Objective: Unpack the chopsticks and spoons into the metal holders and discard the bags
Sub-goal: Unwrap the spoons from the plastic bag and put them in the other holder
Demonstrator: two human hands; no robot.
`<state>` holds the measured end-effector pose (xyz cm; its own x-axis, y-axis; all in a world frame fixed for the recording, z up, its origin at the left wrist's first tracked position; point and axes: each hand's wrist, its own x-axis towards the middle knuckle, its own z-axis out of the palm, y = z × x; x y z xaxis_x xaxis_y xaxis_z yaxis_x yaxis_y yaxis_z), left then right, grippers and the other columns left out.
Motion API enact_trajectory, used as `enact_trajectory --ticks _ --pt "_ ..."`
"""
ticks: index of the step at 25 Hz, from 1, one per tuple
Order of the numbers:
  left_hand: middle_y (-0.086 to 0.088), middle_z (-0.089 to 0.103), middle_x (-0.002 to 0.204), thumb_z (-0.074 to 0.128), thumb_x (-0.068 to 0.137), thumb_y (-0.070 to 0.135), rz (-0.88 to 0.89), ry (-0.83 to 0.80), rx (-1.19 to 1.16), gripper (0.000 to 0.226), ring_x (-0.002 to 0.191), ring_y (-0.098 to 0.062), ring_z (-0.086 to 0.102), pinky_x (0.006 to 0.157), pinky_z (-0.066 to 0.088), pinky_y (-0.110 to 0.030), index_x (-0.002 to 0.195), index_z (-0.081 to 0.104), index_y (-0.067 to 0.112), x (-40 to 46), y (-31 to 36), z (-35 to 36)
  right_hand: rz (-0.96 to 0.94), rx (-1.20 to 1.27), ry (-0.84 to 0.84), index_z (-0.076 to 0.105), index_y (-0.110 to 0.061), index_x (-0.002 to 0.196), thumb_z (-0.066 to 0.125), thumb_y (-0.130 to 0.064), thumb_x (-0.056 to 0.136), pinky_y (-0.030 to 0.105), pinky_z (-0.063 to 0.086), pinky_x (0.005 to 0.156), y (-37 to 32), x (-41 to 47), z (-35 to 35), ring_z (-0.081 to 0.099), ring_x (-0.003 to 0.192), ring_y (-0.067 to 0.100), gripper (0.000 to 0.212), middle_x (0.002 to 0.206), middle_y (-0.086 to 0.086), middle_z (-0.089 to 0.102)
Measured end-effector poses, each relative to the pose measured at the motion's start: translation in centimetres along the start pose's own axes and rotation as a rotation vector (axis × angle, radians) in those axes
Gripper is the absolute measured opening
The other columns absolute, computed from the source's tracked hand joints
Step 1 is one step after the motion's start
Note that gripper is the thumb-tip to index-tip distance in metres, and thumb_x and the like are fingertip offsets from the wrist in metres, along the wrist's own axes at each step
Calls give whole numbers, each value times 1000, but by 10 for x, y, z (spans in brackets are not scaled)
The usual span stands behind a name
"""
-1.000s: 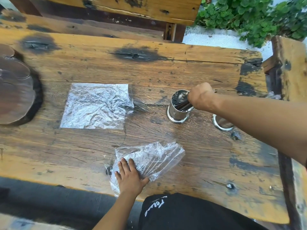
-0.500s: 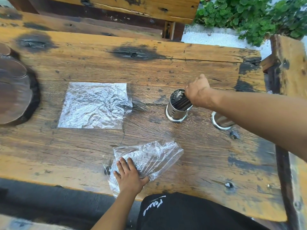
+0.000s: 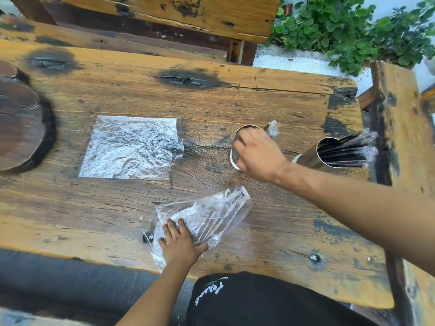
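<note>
Right hand [image 3: 257, 156] has dropped over the left metal holder [image 3: 235, 158], fingers curled around wrapped utensils; left hand [image 3: 181, 243] stays flat, pinning the bag [image 3: 211, 212].

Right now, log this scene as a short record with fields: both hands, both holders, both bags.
left hand: pressed flat on the crumpled clear plastic bag near the table's front edge
right hand: over the shiny metal holder, closed around wrapped utensils
second metal holder: further right, holds dark wrapped chopsticks
flat clear bag: lies flat, untouched, left of the holders
surface: worn wooden table
</note>
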<state>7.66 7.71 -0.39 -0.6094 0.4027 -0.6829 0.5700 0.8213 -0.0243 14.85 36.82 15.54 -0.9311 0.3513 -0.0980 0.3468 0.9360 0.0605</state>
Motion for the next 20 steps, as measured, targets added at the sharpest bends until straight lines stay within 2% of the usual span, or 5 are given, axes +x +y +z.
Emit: enact_trajectory --ticks 3,6,9,13,20 --pt "-19 -3 170 43 75 91 46 23 37 125 158 -36 1 122 20 -53 164 -3 16 -2 11 2 -68 173 -57 69 -14 108 63 -25 87 36 50 87 -50 -33 36 56 97 21 25 106 5 58" --pt "-18 11 167 41 75 91 96 102 9 115 153 -35 14 115 24 -52 163 11 22 -5 25 4 -22 303 -338 64 -12 117 63 -22 87 41 54 78 -94 -57 74 61 98 32 32 115 12 54" --pt "-14 24 159 44 80 85 149 120 -19 102 144 -34 26 110 28 -51 158 26 24 -9 25 6 61 358 -570 54 -16 132 62 -32 93 44 52 89 -128 -76 106 55 115 32 42 131 12 45" --pt "-11 43 145 54 88 60 251 165 -123 66 133 -32 40 107 35 -49 140 50 20 -4 -3 6 187 283 -546 48 -18 141 47 -55 97 50 47 102 -148 -75 137 49 126 32 58 141 16 41" --pt "-16 62 96 54 90 36 270 596 -335 34 87 -36 61 76 49 -42 93 67 4 73 -51 -57 425 344 -640 37 -15 146 44 -82 81 56 46 97 -153 -43 155 41 129 39 94 147 16 33"
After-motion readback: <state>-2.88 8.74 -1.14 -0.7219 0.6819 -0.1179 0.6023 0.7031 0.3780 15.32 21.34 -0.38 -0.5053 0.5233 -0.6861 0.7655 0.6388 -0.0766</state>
